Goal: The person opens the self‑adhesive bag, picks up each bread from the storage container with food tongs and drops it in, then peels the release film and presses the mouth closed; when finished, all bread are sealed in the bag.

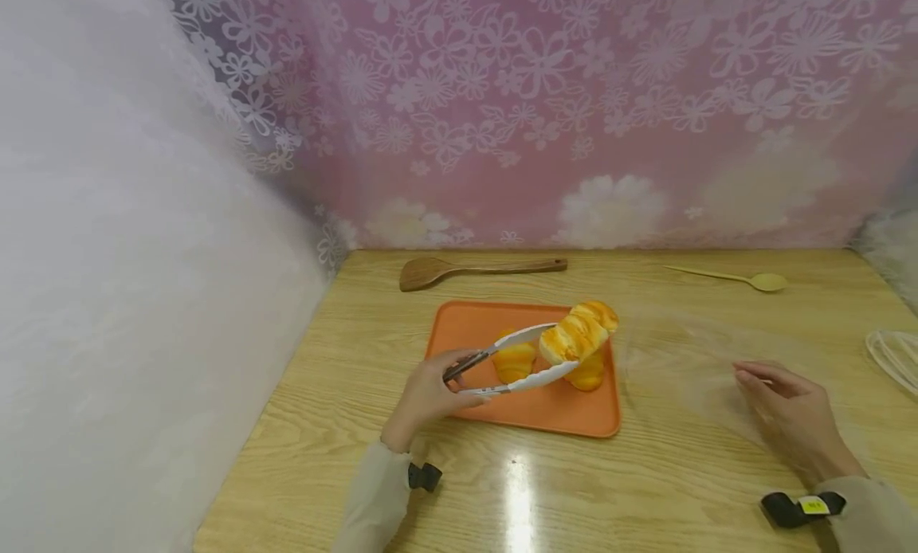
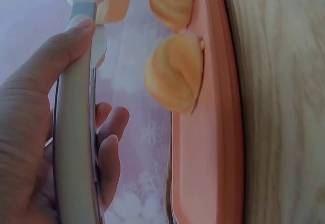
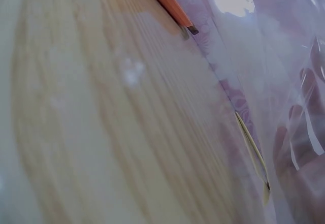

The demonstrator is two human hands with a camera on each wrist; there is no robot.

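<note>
My left hand [image 1: 429, 394] holds a pair of tongs [image 1: 541, 377] with dark grips and pale scalloped ends. Between the tong ends is a long golden bread roll [image 1: 576, 335], raised over the right side of an orange tray [image 1: 459, 330]. Two more breads lie on that tray: a croissant-like one [image 1: 512, 360] left of the roll and another [image 1: 590, 374] partly hidden under it. In the left wrist view, the thumb presses along the tongs' handle [image 2: 76, 132]. Over at the right, my right hand [image 1: 785, 413] pinches a clear plastic bag [image 3: 254, 56], which spreads toward the tray.
Behind the tray lies a wooden spatula [image 1: 423, 273]. A yellowish spoon [image 1: 767, 282] is at the back right, and a pale looped object [image 1: 892, 362] sits by the right edge. A flowered pink backdrop [image 1: 502, 123] closes off the wooden table's [image 1: 344, 378] far side.
</note>
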